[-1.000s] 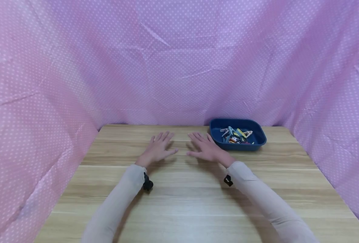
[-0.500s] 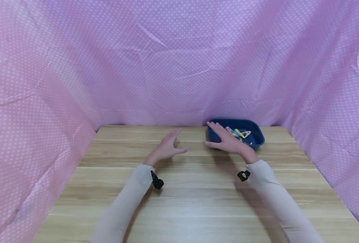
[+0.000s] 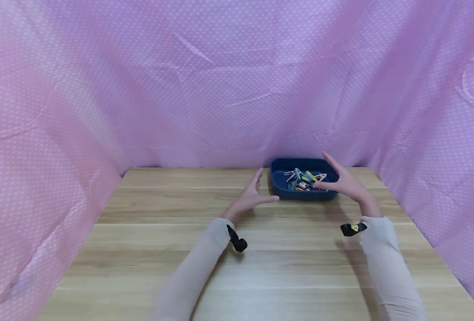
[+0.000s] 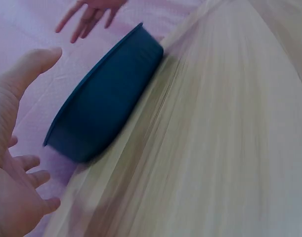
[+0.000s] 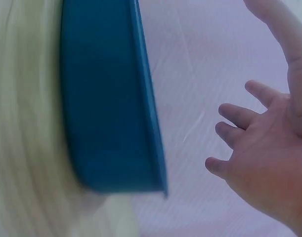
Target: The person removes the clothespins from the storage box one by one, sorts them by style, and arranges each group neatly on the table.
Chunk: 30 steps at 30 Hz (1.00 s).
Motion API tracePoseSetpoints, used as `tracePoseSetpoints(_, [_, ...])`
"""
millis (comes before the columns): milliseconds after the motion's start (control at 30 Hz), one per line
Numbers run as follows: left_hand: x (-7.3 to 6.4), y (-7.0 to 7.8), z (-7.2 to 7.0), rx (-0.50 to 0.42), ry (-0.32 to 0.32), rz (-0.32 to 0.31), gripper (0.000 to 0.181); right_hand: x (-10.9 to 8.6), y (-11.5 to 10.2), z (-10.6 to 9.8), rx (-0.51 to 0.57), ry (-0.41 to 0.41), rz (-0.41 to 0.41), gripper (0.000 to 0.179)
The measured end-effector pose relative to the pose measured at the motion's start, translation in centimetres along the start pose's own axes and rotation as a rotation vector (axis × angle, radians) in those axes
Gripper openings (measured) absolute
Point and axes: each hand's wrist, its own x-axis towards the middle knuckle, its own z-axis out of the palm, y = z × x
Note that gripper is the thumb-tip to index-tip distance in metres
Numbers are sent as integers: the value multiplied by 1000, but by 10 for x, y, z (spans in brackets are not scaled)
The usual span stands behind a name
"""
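Observation:
A dark blue rectangular basin [image 3: 301, 195] stands at the back right of the wooden table. Inside it lies a loose heap of clothespins [image 3: 299, 177] in blue, yellow, white and other colours. My left hand [image 3: 251, 196] is just left of the basin, thumb and fingers spread apart. At the basin's right end, my right hand [image 3: 347, 182] hovers with its thumb over the near rim and its fingers behind. Both wrist views show the palms bare, with a gap between the hands and the basin wall [image 4: 104, 94].
The light wooden tabletop [image 3: 181, 196] reaches back to a pink polka-dot cloth [image 3: 221, 111] that hangs behind it and on both sides. A small black camera [image 3: 239, 244] is strapped on the left wrist, another black device [image 3: 351, 229] on the right.
Both hands have moved right, from mid-table to either end of the basin. The right hand has passed across the basin, and the clothespins show again. The basin has stayed in place.

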Motion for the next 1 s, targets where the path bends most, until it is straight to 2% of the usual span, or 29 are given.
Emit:
tracePoseSetpoints(200, [14, -6, 16, -120, 63, -35, 119, -8, 29, -8, 215, 24, 44, 104])
tracePoseSetpoints(300, [18, -10, 20, -152, 90, -41, 118, -8, 43, -11, 286, 34, 51, 102])
tracePoseSetpoints(533, [22, -13, 22, -189, 99, -58, 115, -5, 69, -9, 428, -2, 96, 102])
tracePoseSetpoints(633, [25, -14, 23, -197, 94, -38, 113, -4, 75, -6, 463, -10, 95, 100])
tracePoseSetpoints(833, [32, -15, 26, -243, 55, 48, 103, -3, 78, -4, 472, -17, 105, 102])
tracePoseSetpoints(1000, [34, -18, 24, -242, 32, 35, 104, -3, 78, -3, 443, -28, 103, 100])
